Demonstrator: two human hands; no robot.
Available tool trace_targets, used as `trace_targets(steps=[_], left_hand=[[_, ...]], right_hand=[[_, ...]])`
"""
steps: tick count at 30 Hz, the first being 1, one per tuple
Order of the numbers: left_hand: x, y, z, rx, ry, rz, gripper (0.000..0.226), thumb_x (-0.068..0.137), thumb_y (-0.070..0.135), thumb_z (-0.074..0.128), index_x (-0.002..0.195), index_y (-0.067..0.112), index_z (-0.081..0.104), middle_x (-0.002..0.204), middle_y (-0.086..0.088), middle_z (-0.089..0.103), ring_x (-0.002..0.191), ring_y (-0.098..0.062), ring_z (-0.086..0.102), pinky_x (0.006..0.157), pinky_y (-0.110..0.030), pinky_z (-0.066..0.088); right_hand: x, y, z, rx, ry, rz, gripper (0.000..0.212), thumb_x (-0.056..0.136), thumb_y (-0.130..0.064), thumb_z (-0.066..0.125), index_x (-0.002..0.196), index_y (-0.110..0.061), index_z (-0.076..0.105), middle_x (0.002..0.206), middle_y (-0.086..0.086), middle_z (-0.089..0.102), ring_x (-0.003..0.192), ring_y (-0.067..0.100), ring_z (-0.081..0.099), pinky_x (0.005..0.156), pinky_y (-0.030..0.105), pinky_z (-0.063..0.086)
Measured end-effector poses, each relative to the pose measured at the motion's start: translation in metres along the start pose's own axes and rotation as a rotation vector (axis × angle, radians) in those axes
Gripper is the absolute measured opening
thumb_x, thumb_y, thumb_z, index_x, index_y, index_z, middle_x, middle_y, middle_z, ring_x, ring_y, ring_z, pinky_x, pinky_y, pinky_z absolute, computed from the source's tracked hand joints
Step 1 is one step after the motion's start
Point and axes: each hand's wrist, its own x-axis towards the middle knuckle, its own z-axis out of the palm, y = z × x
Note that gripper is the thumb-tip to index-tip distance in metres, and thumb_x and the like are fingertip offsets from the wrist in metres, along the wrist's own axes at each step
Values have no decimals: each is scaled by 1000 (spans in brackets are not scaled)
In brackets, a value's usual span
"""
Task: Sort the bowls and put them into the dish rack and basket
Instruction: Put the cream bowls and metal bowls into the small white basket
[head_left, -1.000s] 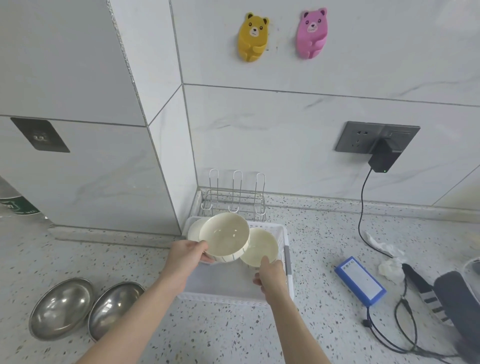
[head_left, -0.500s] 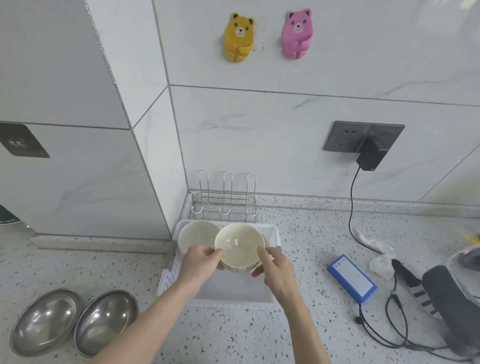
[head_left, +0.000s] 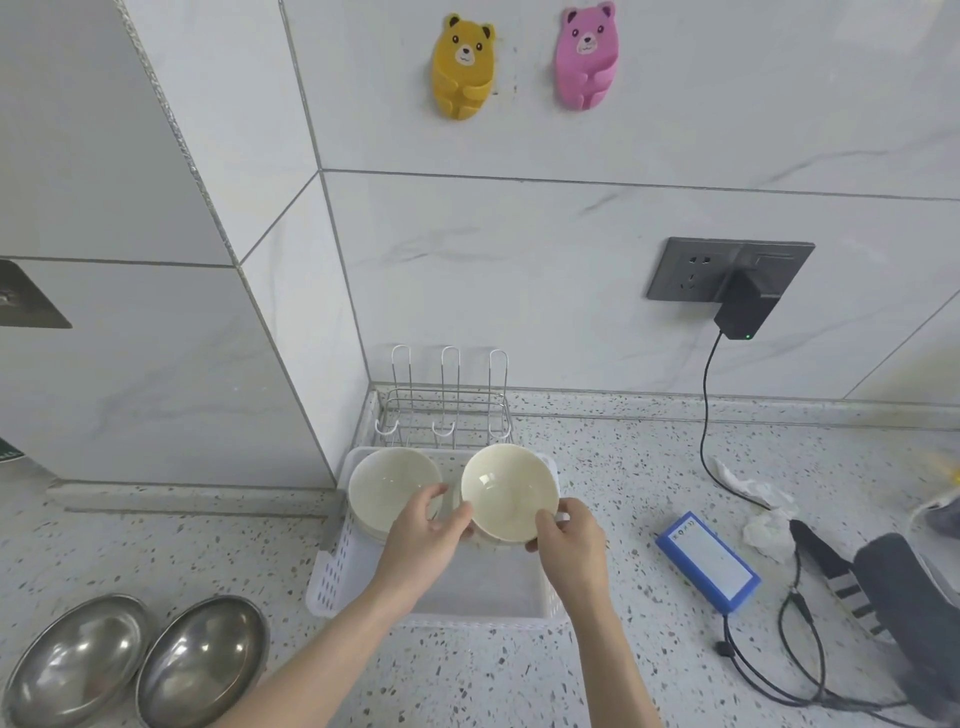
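both hands are on the same cream bowl (head_left: 510, 492): left hand (head_left: 422, 535) pinches its lower left rim with thumb and fingertips, right hand (head_left: 570, 540) curls around the lower right rim. the bowl is tipped toward the camera over the back right of the white basket (head_left: 332, 577). a second cream bowl (head_left: 387, 486) leans in the basket's back left, just beside it. the wire rack (head_left: 447, 410) stands behind, tight in the wall corner. two steel bowls (head_left: 140, 662) sit on the counter well to the left, and a blue box (head_left: 707, 563) lies to the right.
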Motion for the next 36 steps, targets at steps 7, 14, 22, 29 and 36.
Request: trace_targets(steps=[7, 14, 22, 29, 36], left_hand=[[2, -7, 1, 137, -35, -136, 37, 96, 43, 52, 102, 10, 65, 67, 6, 77, 60, -16, 55, 64, -27, 47], [6, -2, 12, -11, -33, -311, 27, 96, 47, 53, 96, 20, 56, 74, -4, 78, 47, -13, 46, 39, -15, 26], [15, -12, 28, -50, -15, -315, 21, 99, 37, 52, 91, 18, 57, 76, -7, 77, 40, -11, 46, 36, -16, 25], [23, -13, 31, -32, -1, -275, 24, 100, 27, 52, 85, 9, 57, 77, -11, 75, 41, -13, 43, 37, -17, 23], [8, -2, 23, 13, -74, -289, 24, 100, 35, 51, 90, 14, 51, 75, -8, 76, 42, -11, 43, 36, -14, 22]], right_hand=[[8, 4, 4, -9, -30, 34, 16, 90, -17, 50, 105, -21, 53, 68, 3, 72, 69, 6, 62, 53, 23, 38], [14, 6, 10, -104, -68, 38, 25, 91, -17, 49, 113, -9, 59, 78, 7, 72, 70, 14, 64, 55, 24, 42], [20, 10, 9, -114, -101, 34, 18, 90, -16, 49, 100, -9, 63, 66, 4, 72, 54, 7, 58, 47, 18, 40], [23, 13, 9, -49, -103, 37, 13, 89, -16, 52, 89, -11, 64, 57, 0, 71, 36, 1, 44, 44, 18, 40], [15, 7, 1, -30, -70, -2, 18, 95, -29, 56, 93, -14, 67, 64, -2, 72, 40, 5, 48, 52, 22, 44]])
